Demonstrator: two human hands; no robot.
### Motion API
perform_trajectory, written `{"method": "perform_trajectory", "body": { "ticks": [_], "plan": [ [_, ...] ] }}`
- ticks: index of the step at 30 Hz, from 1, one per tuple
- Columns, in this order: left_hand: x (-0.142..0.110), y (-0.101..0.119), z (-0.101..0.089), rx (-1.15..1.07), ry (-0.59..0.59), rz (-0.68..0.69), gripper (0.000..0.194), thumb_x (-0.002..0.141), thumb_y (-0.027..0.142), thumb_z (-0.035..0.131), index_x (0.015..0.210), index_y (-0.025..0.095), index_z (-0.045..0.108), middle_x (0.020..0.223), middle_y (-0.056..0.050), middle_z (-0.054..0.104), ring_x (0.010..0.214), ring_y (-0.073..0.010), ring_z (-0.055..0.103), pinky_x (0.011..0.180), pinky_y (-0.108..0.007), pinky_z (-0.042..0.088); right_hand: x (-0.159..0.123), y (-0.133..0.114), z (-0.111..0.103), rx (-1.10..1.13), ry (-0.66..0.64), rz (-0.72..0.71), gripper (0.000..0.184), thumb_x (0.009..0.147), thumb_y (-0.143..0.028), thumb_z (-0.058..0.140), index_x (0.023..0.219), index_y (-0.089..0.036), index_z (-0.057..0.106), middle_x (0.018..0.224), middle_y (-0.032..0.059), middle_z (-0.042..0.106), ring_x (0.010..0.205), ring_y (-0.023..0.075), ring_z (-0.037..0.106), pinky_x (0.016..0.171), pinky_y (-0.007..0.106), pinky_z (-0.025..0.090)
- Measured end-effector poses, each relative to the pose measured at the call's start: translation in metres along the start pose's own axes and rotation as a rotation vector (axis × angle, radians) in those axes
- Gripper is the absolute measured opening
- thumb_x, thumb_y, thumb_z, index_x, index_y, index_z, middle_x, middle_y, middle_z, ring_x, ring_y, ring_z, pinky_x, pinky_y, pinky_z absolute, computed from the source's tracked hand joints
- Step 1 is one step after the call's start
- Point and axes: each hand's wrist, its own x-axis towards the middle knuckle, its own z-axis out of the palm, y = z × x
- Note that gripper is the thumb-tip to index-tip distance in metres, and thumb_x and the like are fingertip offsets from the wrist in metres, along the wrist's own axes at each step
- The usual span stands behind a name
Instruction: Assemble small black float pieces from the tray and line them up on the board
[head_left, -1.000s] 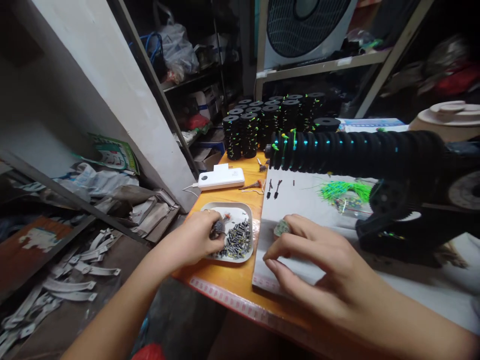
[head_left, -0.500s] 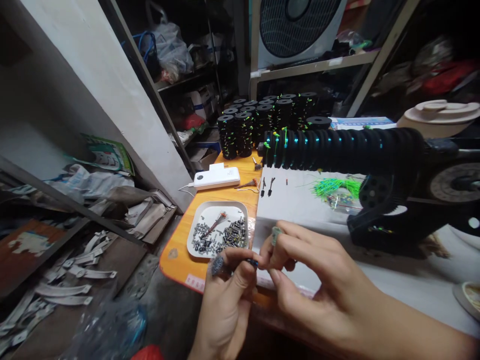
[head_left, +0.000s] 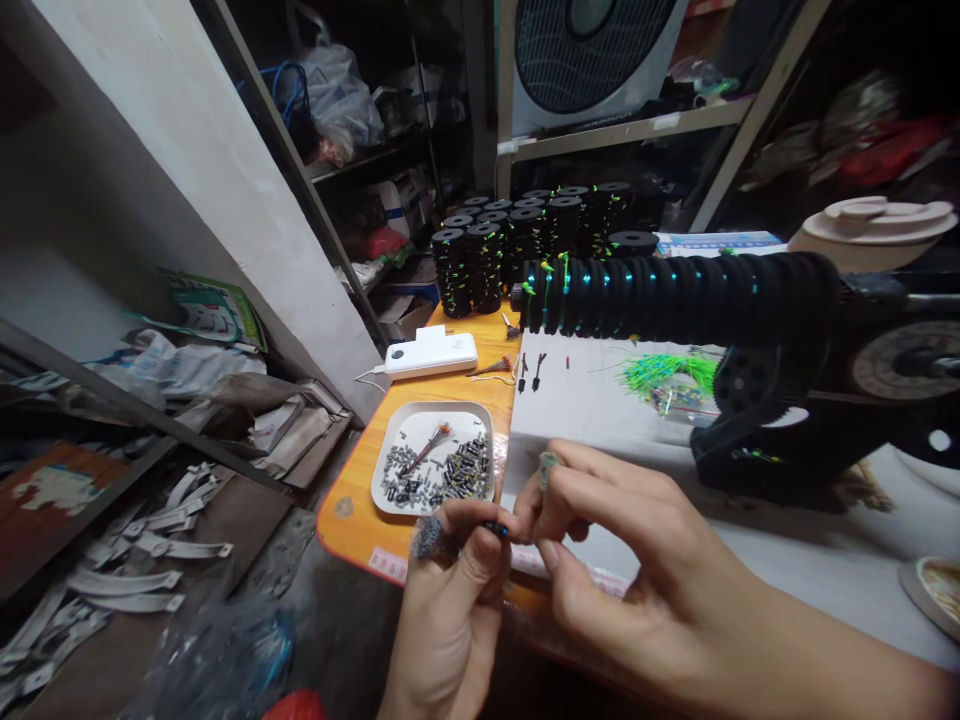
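My left hand (head_left: 450, 600) is closed in a pinch on a small dark cylindrical piece (head_left: 495, 528) just in front of the orange table's near edge. My right hand (head_left: 637, 560) meets it fingertip to fingertip, also pinched, and I cannot make out what it holds. Taped fingertip guards show on both hands. Just beyond my left hand sits a white tray (head_left: 420, 420) with several small dark metal pieces and a thin red-tipped wire. A white sheet (head_left: 600, 400) lies under my right hand.
A long row of black spools (head_left: 675, 295) sits on a black winding machine (head_left: 780, 440) to the right. Stacked black spools (head_left: 525, 240) stand at the table's back, near a white power bank (head_left: 427, 355). Green line bundle (head_left: 664, 375) lies on the sheet. Shelving and clutter fill the left.
My left hand left the tray and came up to meet my right hand at the table's edge, carrying a small dark piece. In the last half second little moved.
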Motion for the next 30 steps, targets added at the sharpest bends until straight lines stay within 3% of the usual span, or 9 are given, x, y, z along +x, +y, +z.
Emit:
{"method": "perform_trajectory", "body": {
  "ticks": [6, 9, 14, 18, 21, 24, 27, 30],
  "plan": [
    [0.001, -0.003, -0.005, 0.082, -0.044, 0.052, 0.008, 0.076, 0.026, 0.083, 0.082, 0.024, 0.078, 0.083, 0.000, 0.073, 0.080, -0.0117, 0.068, 0.082, -0.023, 0.056, 0.003, -0.002, -0.001, 0.009, 0.006, 0.004, 0.013, 0.084, -0.005, 0.053, 0.078, -0.016, 0.058, 0.077, 0.0002, 0.053, 0.067, 0.0099, 0.050, 0.057, 0.019, 0.041],
    [0.002, -0.002, -0.005, 0.185, -0.026, 0.214, 0.007, 0.076, 0.026, 0.083, 0.081, 0.025, 0.079, 0.090, 0.000, 0.072, 0.086, -0.0133, 0.069, 0.080, -0.021, 0.056, 0.004, -0.001, -0.004, -0.012, -0.005, 0.023, 0.015, 0.087, -0.006, 0.055, 0.077, -0.014, 0.062, 0.075, 0.0010, 0.056, 0.065, 0.0090, 0.052, 0.057, 0.018, 0.041],
    [0.006, 0.000, -0.012, 0.471, -0.085, 0.510, 0.011, 0.082, 0.021, 0.077, 0.086, 0.031, 0.078, 0.098, 0.002, 0.068, 0.093, -0.0111, 0.065, 0.080, -0.017, 0.054, 0.005, 0.006, -0.008, 0.042, -0.048, -0.021, 0.014, 0.091, -0.011, 0.063, 0.094, -0.018, 0.076, 0.068, -0.0018, 0.062, 0.057, 0.0057, 0.052, 0.053, 0.015, 0.039],
    [0.008, -0.001, -0.014, 0.603, -0.122, 0.654, 0.023, 0.083, 0.010, 0.075, 0.090, 0.032, 0.079, 0.094, 0.001, 0.066, 0.087, -0.0107, 0.064, 0.076, -0.017, 0.054, 0.008, 0.006, -0.009, 0.127, -0.102, 0.104, 0.011, 0.092, -0.018, 0.066, 0.092, -0.021, 0.077, 0.074, -0.0025, 0.072, 0.061, 0.0055, 0.062, 0.057, 0.014, 0.043],
    [0.007, -0.003, -0.006, 0.441, -0.136, 0.630, 0.013, 0.085, 0.019, 0.075, 0.086, 0.031, 0.079, 0.093, 0.001, 0.067, 0.084, -0.0105, 0.064, 0.078, -0.020, 0.054, 0.008, 0.004, -0.012, 0.137, -0.124, 0.142, 0.011, 0.093, -0.016, 0.064, 0.090, -0.020, 0.074, 0.078, -0.0033, 0.073, 0.067, 0.0054, 0.064, 0.063, 0.013, 0.045],
    [0.004, -0.001, 0.004, 0.208, -0.136, 0.553, 0.004, 0.083, 0.027, 0.077, 0.079, 0.029, 0.076, 0.088, 0.003, 0.068, 0.078, -0.0080, 0.063, 0.073, -0.016, 0.052, 0.008, 0.004, -0.012, 0.031, -0.111, 0.037, 0.009, 0.095, -0.016, 0.060, 0.091, -0.017, 0.068, 0.080, -0.0002, 0.069, 0.069, 0.0077, 0.061, 0.064, 0.017, 0.045],
    [-0.001, 0.002, 0.005, 0.165, -0.238, 0.404, 0.005, 0.089, 0.028, 0.070, 0.085, 0.027, 0.070, 0.063, 0.004, 0.063, 0.060, -0.0076, 0.057, 0.061, -0.016, 0.046, 0.007, 0.008, -0.009, -0.202, -0.125, -0.188, 0.020, 0.101, -0.023, 0.050, 0.091, -0.014, 0.066, 0.081, 0.0056, 0.066, 0.074, 0.0152, 0.061, 0.066, 0.026, 0.048],
    [-0.002, 0.007, -0.001, 0.259, -0.217, 0.291, 0.008, 0.092, 0.026, 0.067, 0.084, 0.023, 0.066, 0.055, 0.004, 0.058, 0.052, -0.0081, 0.051, 0.055, -0.019, 0.040, 0.006, 0.010, -0.012, -0.520, -0.144, -0.478, 0.026, 0.102, -0.022, 0.045, 0.090, -0.012, 0.067, 0.082, 0.0092, 0.067, 0.088, 0.0242, 0.064, 0.083, 0.039, 0.051]
  ]
}}
